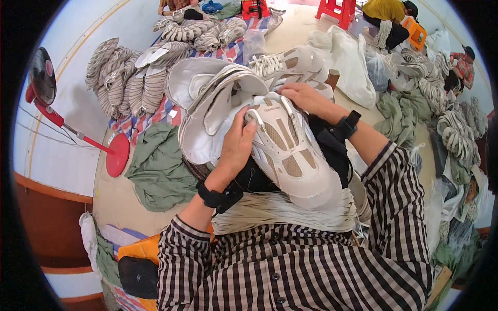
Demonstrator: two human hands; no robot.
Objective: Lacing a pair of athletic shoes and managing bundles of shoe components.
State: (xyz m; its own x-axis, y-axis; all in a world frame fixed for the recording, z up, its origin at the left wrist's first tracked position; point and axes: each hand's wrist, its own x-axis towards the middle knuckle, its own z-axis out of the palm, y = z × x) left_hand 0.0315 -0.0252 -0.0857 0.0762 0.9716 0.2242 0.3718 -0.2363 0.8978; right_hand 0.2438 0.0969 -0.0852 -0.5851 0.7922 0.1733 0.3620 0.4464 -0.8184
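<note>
A beige and white shoe upper (pixel 302 167) with tan mesh panels lies over my lap, its toe pointing toward me. My left hand (pixel 239 141) is closed on its left collar edge, thumb beside the top eyelets. At the opposite edge of the opening, my right hand (pixel 307 98) pinches the upper with bent fingers; whether a lace is also between its fingertips is hidden. A white lace (pixel 261 123) runs by the eyelets near my left thumb. Nested white uppers (pixel 199 116) stand against my left hand, and a laced upper (pixel 295 61) lies beyond my right hand.
A bundle of pale laces (pixel 280 211) lies across my lap. Left of me are green cloth (pixel 161 168) and a red fan (pixel 118 155). Bundled uppers (pixel 150 88) are piled behind. To the right lie a white sack (pixel 353 72) and more bundles; other people sit farther off.
</note>
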